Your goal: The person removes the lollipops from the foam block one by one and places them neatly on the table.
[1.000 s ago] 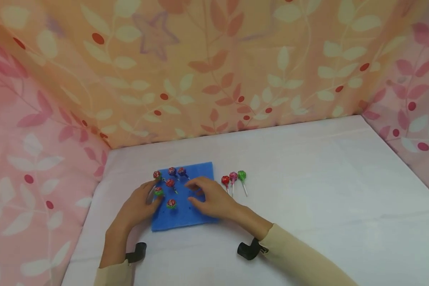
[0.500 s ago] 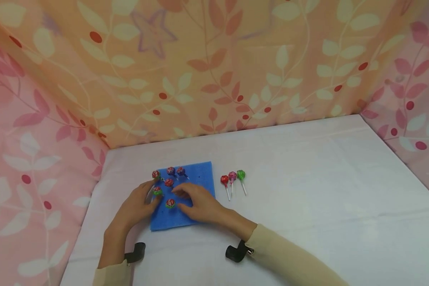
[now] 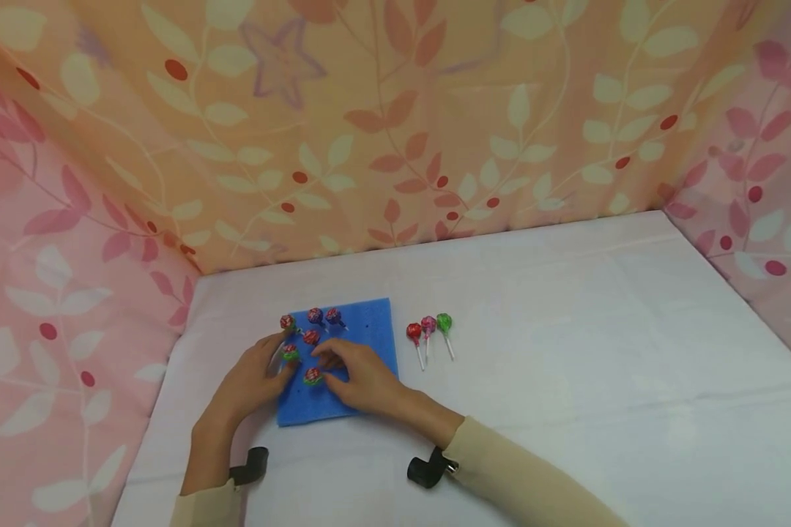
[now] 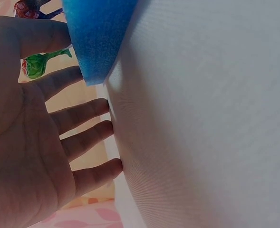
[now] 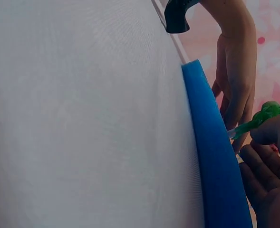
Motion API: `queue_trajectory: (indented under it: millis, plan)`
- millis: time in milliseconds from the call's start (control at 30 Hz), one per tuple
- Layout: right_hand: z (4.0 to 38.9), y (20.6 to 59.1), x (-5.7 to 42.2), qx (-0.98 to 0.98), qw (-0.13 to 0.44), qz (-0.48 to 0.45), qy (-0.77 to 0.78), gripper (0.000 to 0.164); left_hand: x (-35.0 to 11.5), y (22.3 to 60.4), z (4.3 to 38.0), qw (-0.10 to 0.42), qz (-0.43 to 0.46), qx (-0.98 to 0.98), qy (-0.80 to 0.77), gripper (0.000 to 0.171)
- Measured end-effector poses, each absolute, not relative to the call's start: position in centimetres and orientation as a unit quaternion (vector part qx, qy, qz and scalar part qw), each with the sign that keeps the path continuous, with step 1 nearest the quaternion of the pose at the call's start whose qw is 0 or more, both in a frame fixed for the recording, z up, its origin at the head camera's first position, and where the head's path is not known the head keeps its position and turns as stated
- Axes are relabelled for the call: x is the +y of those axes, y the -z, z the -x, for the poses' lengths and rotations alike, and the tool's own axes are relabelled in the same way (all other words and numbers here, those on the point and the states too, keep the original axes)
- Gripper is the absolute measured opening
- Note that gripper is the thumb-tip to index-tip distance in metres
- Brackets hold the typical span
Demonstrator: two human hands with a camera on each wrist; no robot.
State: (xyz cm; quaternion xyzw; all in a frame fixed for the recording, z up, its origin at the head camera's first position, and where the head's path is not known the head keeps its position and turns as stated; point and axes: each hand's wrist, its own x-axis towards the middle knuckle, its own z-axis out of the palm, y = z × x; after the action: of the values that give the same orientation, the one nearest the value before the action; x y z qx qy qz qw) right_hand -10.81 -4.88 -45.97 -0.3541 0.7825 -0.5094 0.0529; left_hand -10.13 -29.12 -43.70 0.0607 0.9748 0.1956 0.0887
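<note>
A blue foam board (image 3: 376, 344) lies on the table with several wrapped lollipops stuck upright in it. My left hand (image 3: 253, 377) rests at the board's left edge; its thumb and index finger touch the foam, and its other fingertips (image 4: 116, 164) reach down to the white cloth. Over the board's middle, my right hand (image 3: 365, 377) has loosely bent fingers. Its thumb is at a red-and-green lollipop (image 3: 313, 375), whose green wrapper (image 5: 268, 110) shows just beside the thumb in the right wrist view; whether they touch, I cannot tell. Another green-wrapped lollipop (image 4: 35, 65) stands beside my left thumb.
To the right of the board lie a red lollipop (image 3: 414, 333), a pink lollipop (image 3: 428, 324) and a green lollipop (image 3: 444, 322). White cloth (image 3: 567, 351) covers the table. Patterned curtains (image 3: 395, 124) stand behind and at both sides.
My right hand has moved left across the board to the red-and-green lollipop at the front. My left hand has stayed at the board's left edge.
</note>
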Motion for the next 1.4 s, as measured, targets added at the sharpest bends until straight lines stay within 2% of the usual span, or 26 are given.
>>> queue_trajectory:
  millis: [300, 767, 1100, 1267, 1400]
  plan:
    - [10.3, 46.0, -5.1, 0.790, 0.046, 0.371, 0.486, 0.036, -29.2, 43.9, 10.0, 0.086, -0.053, 0.976, -0.194, 0.068]
    - [10.4, 46.0, -5.3, 0.792, 0.047, 0.350, 0.498, 0.030, -29.0, 43.8, 10.2, 0.082, -0.056, 0.975, -0.196, 0.066]
    - [10.1, 46.0, -5.3, 0.764, 0.045, 0.345, 0.544, 0.031, -29.1, 44.1, 9.8, 0.086, -0.057, 0.974, -0.199, 0.068]
    - [10.4, 45.1, -5.1, 0.740, 0.057, 0.328, 0.585, 0.031, -29.0, 44.0, 10.0, 0.087, -0.059, 0.974, -0.199, 0.068]
    - [10.6, 44.1, -4.8, 0.732, 0.042, 0.319, 0.601, 0.031, -29.0, 43.8, 10.1, 0.091, -0.057, 0.974, -0.200, 0.070]
